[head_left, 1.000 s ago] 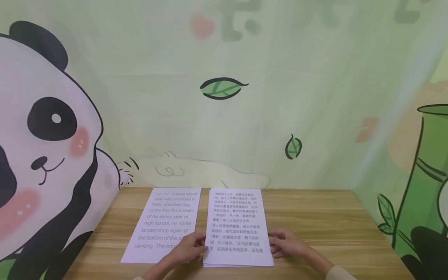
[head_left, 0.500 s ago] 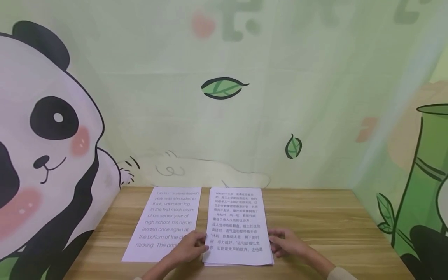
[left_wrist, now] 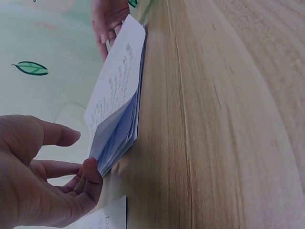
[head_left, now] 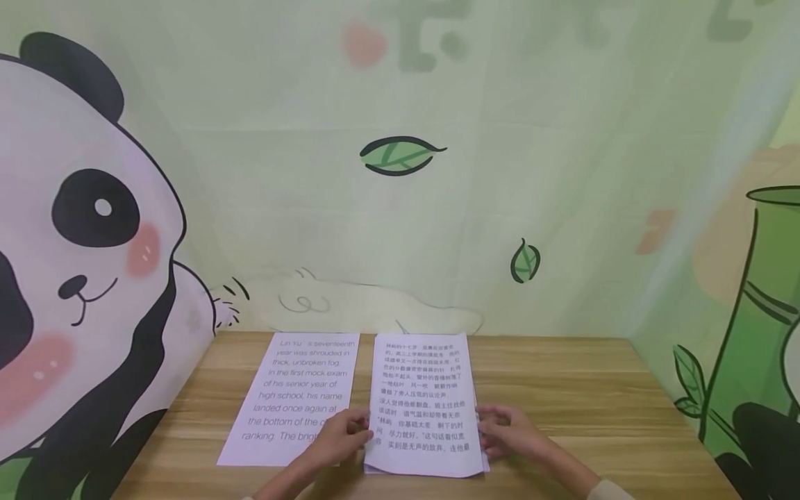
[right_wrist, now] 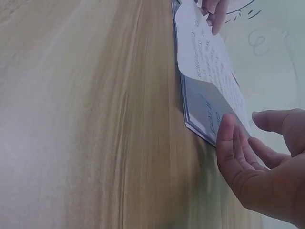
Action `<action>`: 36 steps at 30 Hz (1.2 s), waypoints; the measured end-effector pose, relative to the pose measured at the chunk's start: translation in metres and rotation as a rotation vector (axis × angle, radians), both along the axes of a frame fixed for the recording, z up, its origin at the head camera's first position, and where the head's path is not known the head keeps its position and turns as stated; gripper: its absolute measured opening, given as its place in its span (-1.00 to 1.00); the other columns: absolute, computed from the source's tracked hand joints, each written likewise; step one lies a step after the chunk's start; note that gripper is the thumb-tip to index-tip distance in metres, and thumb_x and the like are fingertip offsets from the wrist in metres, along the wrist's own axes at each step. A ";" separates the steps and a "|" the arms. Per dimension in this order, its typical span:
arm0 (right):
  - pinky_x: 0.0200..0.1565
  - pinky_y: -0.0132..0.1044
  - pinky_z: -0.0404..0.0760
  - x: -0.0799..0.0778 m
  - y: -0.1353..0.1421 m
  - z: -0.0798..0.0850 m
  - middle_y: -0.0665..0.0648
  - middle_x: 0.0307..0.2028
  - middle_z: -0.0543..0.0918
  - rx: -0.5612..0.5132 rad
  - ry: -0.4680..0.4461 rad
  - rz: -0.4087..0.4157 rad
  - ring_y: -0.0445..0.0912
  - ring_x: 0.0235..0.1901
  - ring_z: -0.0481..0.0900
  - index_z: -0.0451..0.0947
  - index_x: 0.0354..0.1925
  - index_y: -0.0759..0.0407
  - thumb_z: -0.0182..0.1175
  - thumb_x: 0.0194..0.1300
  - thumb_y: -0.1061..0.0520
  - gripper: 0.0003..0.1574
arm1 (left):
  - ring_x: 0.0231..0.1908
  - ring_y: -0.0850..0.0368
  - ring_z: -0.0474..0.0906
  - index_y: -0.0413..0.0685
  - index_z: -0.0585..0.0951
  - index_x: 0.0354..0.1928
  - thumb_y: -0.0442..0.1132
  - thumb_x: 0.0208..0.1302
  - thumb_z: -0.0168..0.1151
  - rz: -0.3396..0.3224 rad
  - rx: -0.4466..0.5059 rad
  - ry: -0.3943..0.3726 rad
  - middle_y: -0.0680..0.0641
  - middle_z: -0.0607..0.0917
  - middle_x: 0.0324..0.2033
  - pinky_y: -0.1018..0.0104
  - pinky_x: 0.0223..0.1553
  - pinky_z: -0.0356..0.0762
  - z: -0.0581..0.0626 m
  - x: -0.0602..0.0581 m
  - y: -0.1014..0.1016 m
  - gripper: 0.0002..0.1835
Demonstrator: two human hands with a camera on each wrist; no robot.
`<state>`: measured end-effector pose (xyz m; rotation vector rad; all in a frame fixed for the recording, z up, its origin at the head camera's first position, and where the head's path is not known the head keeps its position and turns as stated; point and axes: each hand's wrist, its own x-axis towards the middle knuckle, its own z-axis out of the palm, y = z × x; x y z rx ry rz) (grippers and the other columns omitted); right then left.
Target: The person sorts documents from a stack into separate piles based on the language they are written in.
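A stack of printed paper sheets [head_left: 422,396], Chinese text on top, lies on the wooden table between my hands. Its top sheet [right_wrist: 217,62] bows up off the sheets beneath [right_wrist: 195,102] at its side edges. At the left edge, the fingertips of my left hand [left_wrist: 52,181] touch the raised sheet, with the thumb apart. My right hand [right_wrist: 262,167] is at the opposite edge, its fingertips against the sheet and its thumb spread away. A single sheet with English text [head_left: 294,396] lies flat to the left, partly covered by my left hand.
The wooden table [head_left: 562,375] ends at a fabric backdrop [head_left: 594,173] printed with a panda, leaves and bamboo. Its front edge runs past my forearms.
The top sheet's near part has lifted and bowed up from the stack. Both hands have shifted only slightly at its sides. The English sheet stays in place.
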<state>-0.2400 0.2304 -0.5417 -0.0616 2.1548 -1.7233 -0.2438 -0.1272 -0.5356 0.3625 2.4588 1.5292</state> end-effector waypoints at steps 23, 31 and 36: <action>-0.15 -0.10 0.79 -0.004 0.006 0.000 0.34 -0.07 0.75 -0.048 0.031 -0.051 -0.01 -0.18 0.78 0.34 0.30 0.63 0.23 0.41 0.18 -0.32 | -0.39 0.15 0.70 -0.47 0.47 0.24 -0.26 0.39 0.22 0.121 0.223 -0.214 -0.15 0.77 -0.22 0.26 -0.34 0.72 -0.009 -0.004 0.008 -0.51; -0.07 -0.07 0.77 0.005 0.002 -0.010 0.25 -0.09 0.72 -0.106 -0.067 -0.095 -0.03 -0.15 0.74 0.12 0.41 0.58 0.29 0.31 0.25 -0.12 | -0.40 0.18 0.64 -0.44 0.34 0.38 -0.43 0.22 0.32 0.158 0.204 -0.276 -0.08 0.76 -0.24 0.28 -0.34 0.71 -0.018 -0.003 0.008 -0.31; -0.05 -0.08 0.77 0.006 0.000 -0.012 0.17 -0.14 0.75 -0.102 -0.088 -0.067 -0.07 -0.15 0.74 0.07 0.41 0.66 0.23 0.35 0.26 -0.12 | -0.35 0.15 0.66 -0.44 0.26 0.45 -0.50 0.14 0.31 0.136 0.190 -0.316 -0.14 0.72 -0.20 0.26 -0.31 0.73 -0.018 -0.002 0.010 -0.20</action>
